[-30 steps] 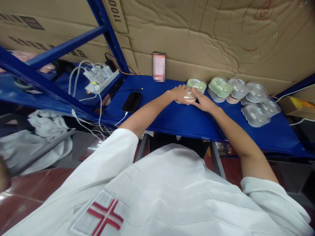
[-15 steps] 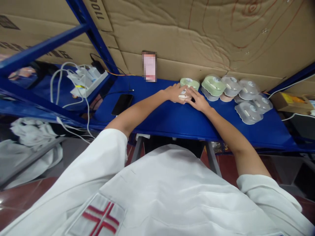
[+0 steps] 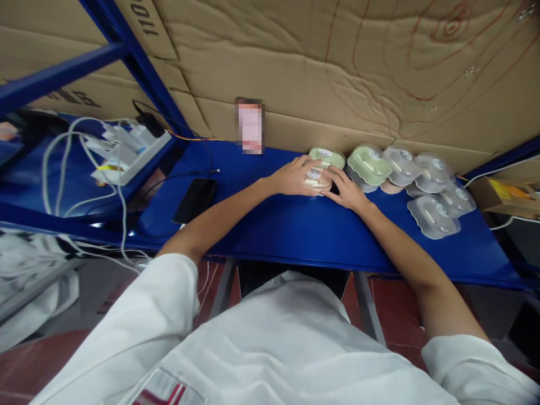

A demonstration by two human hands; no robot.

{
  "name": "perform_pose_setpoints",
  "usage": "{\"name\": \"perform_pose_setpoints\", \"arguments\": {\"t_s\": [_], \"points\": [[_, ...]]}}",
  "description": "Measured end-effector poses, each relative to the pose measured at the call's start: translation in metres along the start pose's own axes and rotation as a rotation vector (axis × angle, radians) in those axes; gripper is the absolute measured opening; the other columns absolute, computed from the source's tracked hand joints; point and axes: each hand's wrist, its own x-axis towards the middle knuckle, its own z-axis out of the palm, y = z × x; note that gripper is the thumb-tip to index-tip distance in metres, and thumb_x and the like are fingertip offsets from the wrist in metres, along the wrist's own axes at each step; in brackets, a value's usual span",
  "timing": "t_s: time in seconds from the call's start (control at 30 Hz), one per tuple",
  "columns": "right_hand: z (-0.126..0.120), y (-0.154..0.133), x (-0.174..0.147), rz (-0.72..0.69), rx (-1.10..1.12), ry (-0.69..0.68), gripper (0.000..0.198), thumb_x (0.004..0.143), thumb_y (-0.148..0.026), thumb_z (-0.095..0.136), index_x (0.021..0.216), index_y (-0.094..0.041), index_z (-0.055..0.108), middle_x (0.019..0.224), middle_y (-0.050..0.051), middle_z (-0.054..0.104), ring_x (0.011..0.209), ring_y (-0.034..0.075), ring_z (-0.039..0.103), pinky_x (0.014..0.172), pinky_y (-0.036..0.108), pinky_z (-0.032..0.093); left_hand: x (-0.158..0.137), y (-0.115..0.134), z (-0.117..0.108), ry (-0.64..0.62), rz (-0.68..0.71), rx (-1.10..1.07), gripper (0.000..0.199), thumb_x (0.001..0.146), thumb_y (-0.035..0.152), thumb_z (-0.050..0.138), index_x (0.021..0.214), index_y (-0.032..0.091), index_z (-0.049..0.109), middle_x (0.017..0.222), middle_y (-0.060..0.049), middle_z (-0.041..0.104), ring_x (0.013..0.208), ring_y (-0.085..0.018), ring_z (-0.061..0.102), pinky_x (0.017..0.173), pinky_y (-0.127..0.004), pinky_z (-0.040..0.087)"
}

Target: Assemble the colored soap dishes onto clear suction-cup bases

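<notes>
A small pink box with a clear lid (image 3: 315,182) and a round label sits on the blue tabletop, between my two hands. My left hand (image 3: 292,175) wraps around its left side, fingers over the lid's edge. From the right, my right hand (image 3: 346,189) grips the same box, thumb at the near corner and fingers at the far one. Right behind it is a green lidded box (image 3: 327,157), partly covered by my fingers. Another green box (image 3: 370,164) stands close to my right hand, on top of a grey one.
More lidded boxes stand to the right, among them a grey one (image 3: 434,216). A black phone (image 3: 194,201) lies by my left forearm; a blurred-out upright screen (image 3: 251,126) leans on the cardboard (image 3: 295,79). At left are a white power strip (image 3: 139,160), cables and a blue frame (image 3: 139,62).
The view has shifted, so the table sits lower in the picture. My hands stay on the pink box; the right hand has opened slightly wider, and more of the lid and label shows.
</notes>
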Motion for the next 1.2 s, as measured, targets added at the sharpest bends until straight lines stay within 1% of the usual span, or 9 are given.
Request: {"name": "perform_pose_setpoints", "arguments": {"t_s": [0.07, 0.17, 0.3, 0.47, 0.63, 0.77, 0.97, 1.1, 1.2], "points": [[0.003, -0.002, -0.001, 0.015, 0.042, 0.04, 0.082, 0.1, -0.076, 0.053, 0.165, -0.026, 0.043, 0.173, 0.014, 0.04, 0.16, 0.037, 0.042, 0.13, 0.061, 0.041, -0.016, -0.007, 0.004, 0.079, 0.052, -0.105, 0.113, 0.082, 0.069, 0.082, 0.172, 0.031, 0.026, 0.168, -0.017, 0.035, 0.158, -0.038, 0.036, 0.132, -0.055, 0.032], [0.006, -0.01, 0.0, 0.039, 0.109, 0.092, 0.078, 0.098, -0.075, 0.058, 0.158, -0.027, 0.049, 0.17, 0.015, 0.045, 0.159, 0.035, 0.044, 0.13, 0.062, 0.04, -0.036, -0.013, 0.007, 0.158, 0.046, -0.193, 0.102, 0.09, 0.07, 0.073, 0.169, 0.021, 0.031, 0.167, -0.02, 0.035, 0.159, -0.036, 0.035, 0.135, -0.052, 0.028], [0.008, -0.015, 0.001, 0.037, 0.195, 0.145, 0.075, 0.096, -0.074, 0.063, 0.152, -0.025, 0.052, 0.166, 0.017, 0.048, 0.157, 0.036, 0.046, 0.129, 0.062, 0.04, -0.046, -0.01, 0.008, 0.141, -0.018, -0.242, 0.088, 0.097, 0.069, 0.064, 0.166, 0.021, 0.038, 0.166, -0.018, 0.039, 0.16, -0.034, 0.037, 0.136, -0.047, 0.028], [0.01, -0.012, -0.003, 0.053, 0.268, 0.146, 0.069, 0.099, -0.066, 0.066, 0.154, -0.027, 0.049, 0.167, 0.017, 0.047, 0.159, 0.035, 0.044, 0.13, 0.065, 0.039, -0.043, -0.013, 0.009, 0.124, -0.067, -0.234, 0.087, 0.094, 0.065, 0.071, 0.165, 0.027, 0.04, 0.166, -0.014, 0.046, 0.157, -0.035, 0.043, 0.132, -0.054, 0.033], [0.016, -0.019, -0.011, 0.1, 0.241, 0.113, 0.072, 0.104, -0.055, 0.062, 0.166, -0.035, 0.035, 0.175, 0.014, 0.036, 0.163, 0.035, 0.037, 0.13, 0.065, 0.041, -0.044, -0.016, 0.014, 0.144, -0.111, -0.261, 0.08, 0.095, 0.059, 0.07, 0.163, 0.03, 0.043, 0.164, -0.012, 0.051, 0.154, -0.033, 0.048, 0.13, -0.053, 0.038], [0.019, -0.034, -0.014, 0.163, 0.226, 0.075, 0.078, 0.105, -0.054, 0.058, 0.173, -0.039, 0.022, 0.179, 0.013, 0.027, 0.163, 0.038, 0.036, 0.126, 0.067, 0.046, -0.048, -0.009, 0.015, 0.148, -0.133, -0.284, 0.078, 0.095, 0.056, 0.07, 0.164, 0.032, 0.043, 0.165, -0.01, 0.05, 0.155, -0.032, 0.047, 0.131, -0.052, 0.036], [0.016, -0.042, -0.012, 0.194, 0.223, 0.078, 0.078, 0.105, -0.055, 0.059, 0.173, -0.041, 0.022, 0.178, 0.012, 0.03, 0.162, 0.039, 0.038, 0.123, 0.068, 0.05, -0.049, 0.0, 0.006, 0.114, -0.175, -0.258, 0.076, 0.097, 0.056, 0.066, 0.165, 0.033, 0.042, 0.167, -0.01, 0.048, 0.158, -0.034, 0.043, 0.131, -0.053, 0.035], [0.012, -0.04, -0.011, 0.166, 0.267, 0.084, 0.078, 0.105, -0.053, 0.06, 0.172, -0.042, 0.022, 0.178, 0.011, 0.029, 0.164, 0.037, 0.035, 0.127, 0.067, 0.045, -0.048, -0.001, 0.005, 0.095, -0.168, -0.232, 0.076, 0.098, 0.056, 0.066, 0.166, 0.032, 0.039, 0.168, -0.011, 0.047, 0.159, -0.034, 0.041, 0.131, -0.056, 0.034], [0.01, -0.039, -0.013, 0.158, 0.318, 0.1, 0.077, 0.104, -0.052, 0.063, 0.171, -0.043, 0.026, 0.177, 0.009, 0.033, 0.163, 0.036, 0.037, 0.129, 0.066, 0.042, -0.051, -0.001, 0.007, 0.078, -0.153, -0.225, 0.077, 0.099, 0.057, 0.066, 0.167, 0.034, 0.037, 0.169, -0.012, 0.045, 0.16, -0.035, 0.04, 0.132, -0.057, 0.034]]}}
